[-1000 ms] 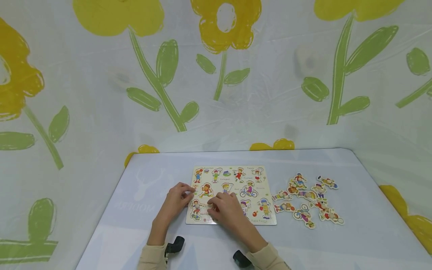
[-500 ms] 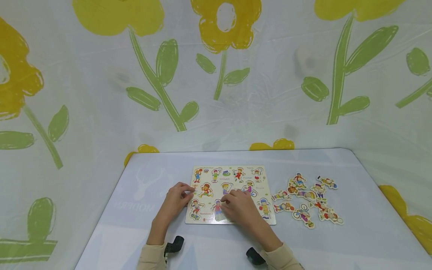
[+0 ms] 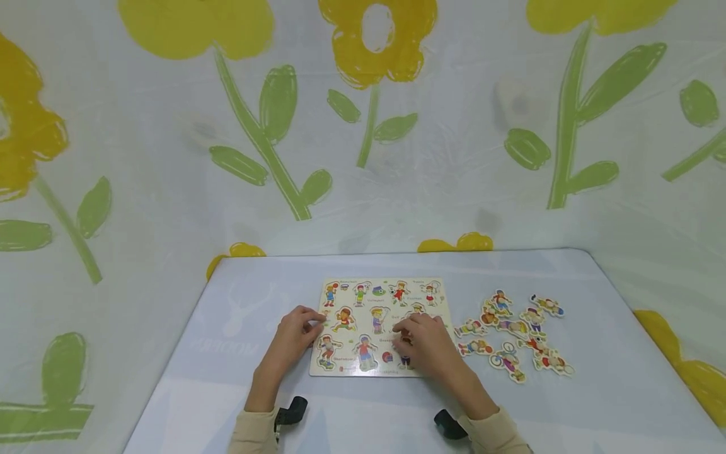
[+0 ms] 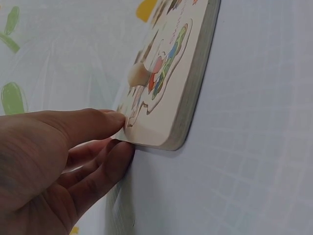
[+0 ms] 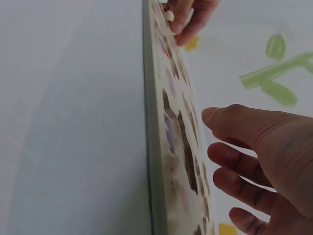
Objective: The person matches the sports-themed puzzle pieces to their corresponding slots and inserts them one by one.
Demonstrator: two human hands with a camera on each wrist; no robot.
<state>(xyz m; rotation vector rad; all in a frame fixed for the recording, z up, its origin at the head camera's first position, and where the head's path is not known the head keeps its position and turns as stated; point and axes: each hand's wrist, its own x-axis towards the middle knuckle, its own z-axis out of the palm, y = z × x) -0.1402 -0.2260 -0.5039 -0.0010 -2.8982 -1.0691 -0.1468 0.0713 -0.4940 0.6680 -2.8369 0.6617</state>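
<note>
A cream puzzle board (image 3: 391, 372) with printed sports figures lies flat on the table. My left hand (image 3: 290, 343) grips its left edge; in the left wrist view the thumb (image 4: 93, 125) is on the board's face and the other fingers are at its side. Close to that thumb, a skateboarder puzzle piece (image 3: 326, 352) with a round knob (image 4: 139, 75) sits on the board. Over the board's right part hovers my right hand (image 3: 428, 347), its fingers loosely bent and nothing between them, hiding several figures. In the right wrist view that hand (image 5: 288, 156) is apart from the board.
Loose puzzle pieces (image 3: 507, 360) lie scattered and partly overlapping right of the board on the pale table (image 3: 612, 353). Black wrist cameras (image 3: 450, 425) sit at both wrists. A flower-printed curtain (image 3: 454, 145) stands behind the table.
My right hand has moved to the right across the board, uncovering the figures at its lower middle and covering those at the right. My left hand stays at the left edge.
</note>
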